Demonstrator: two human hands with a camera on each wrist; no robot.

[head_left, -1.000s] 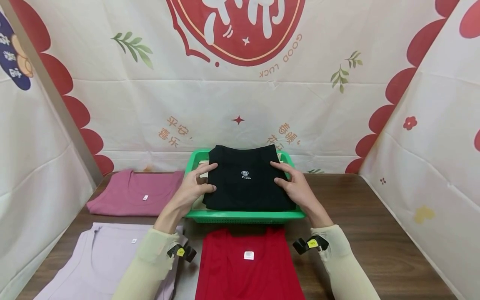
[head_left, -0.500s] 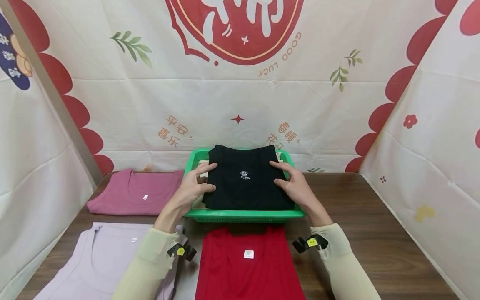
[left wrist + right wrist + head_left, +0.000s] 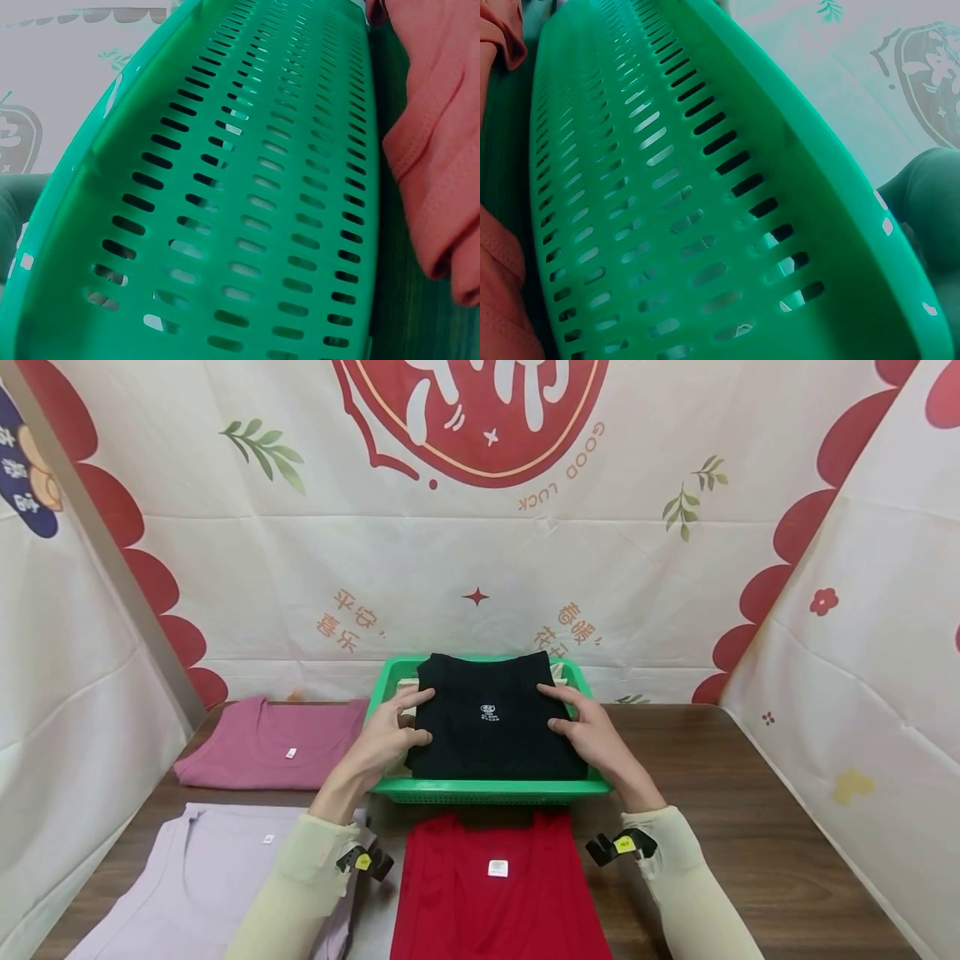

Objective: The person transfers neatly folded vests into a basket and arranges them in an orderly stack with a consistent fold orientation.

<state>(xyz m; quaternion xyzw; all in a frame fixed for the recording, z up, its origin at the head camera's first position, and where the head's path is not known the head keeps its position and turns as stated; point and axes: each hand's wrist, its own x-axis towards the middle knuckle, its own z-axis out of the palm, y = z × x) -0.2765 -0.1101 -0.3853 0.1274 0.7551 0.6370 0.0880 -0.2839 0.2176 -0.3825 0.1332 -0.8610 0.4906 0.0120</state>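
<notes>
A folded black tank top (image 3: 495, 739) with a small white print lies over pale cloth in a green plastic basket (image 3: 491, 791). My left hand (image 3: 384, 735) rests at its left edge, index finger and thumb spread apart on the fabric. Mirroring it, my right hand (image 3: 592, 735) touches the right edge the same way. The other fingers are mostly hidden by the hands and the basket's sides. Both wrist views show mainly the basket's slotted outer wall (image 3: 255, 180), with only a little of each hand beyond the rim.
A red tank top (image 3: 498, 902) lies flat in front of the basket. To the left are a lilac tank top (image 3: 225, 868) and a folded dusty-pink top (image 3: 277, 743). Brown wooden tabletop (image 3: 750, 827) shows at right. Printed white cloth (image 3: 480, 560) hangs behind the table.
</notes>
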